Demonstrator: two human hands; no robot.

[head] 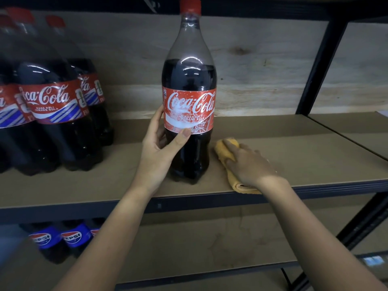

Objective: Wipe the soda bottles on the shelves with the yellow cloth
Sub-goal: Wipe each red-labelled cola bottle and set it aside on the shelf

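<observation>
Brown board lines the shelf (273,148), plywood closes the back, dark metal uprights frame it; a lower shelf carries Pepsi bottles (60,238) at left; a cluster of Coca-Cola bottles (54,106) stands at the far left; one cola bottle (190,97) stands upright mid-shelf, red cap up, long axis vertical, label facing us; left hand (159,148) wraps its lower body, thumb across the front; right hand (249,162) presses flat on the yellow cloth (226,156), bunched just beside the bottle's base near the shelf's front edge.
</observation>
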